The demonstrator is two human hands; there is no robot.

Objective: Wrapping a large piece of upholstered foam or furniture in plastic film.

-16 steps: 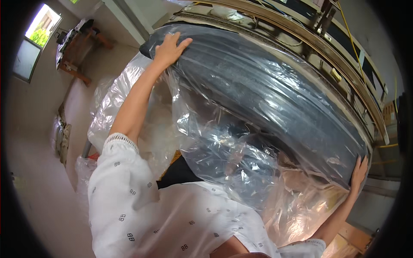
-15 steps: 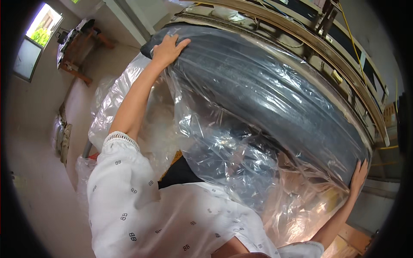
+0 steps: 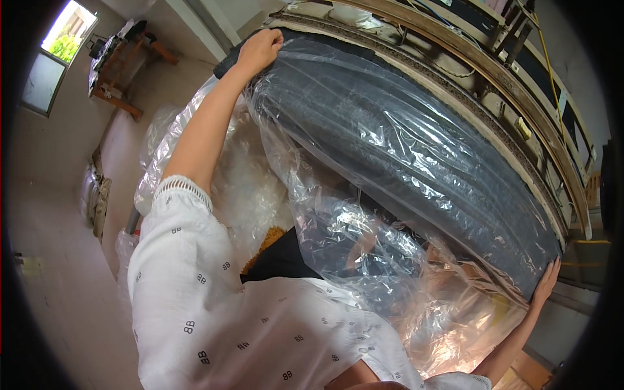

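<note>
A long, dark grey padded or cloth-covered form (image 3: 390, 140) curves across in front of me, with a clear plastic sheet (image 3: 364, 224) over it that hangs in crumpled folds on my side. At its far left end my left hand (image 3: 260, 51) is closed, fingers curled down at the dark edge. What it pinches, if anything, is hidden under the fingers. My right hand (image 3: 547, 283) lies against the form's right end, fingers stretched out along its side.
Beyond the form runs a curved machine frame (image 3: 484, 62) with rails and cables. More clear plastic (image 3: 172, 153) bunches at the left. A wooden table (image 3: 120, 84) with things on it stands near the window (image 3: 65, 49), at the back left.
My left hand has gone from spread fingers to curled ones and shifted slightly away from me. More bare dark material shows along the far edge. My right hand stays at the right end.
</note>
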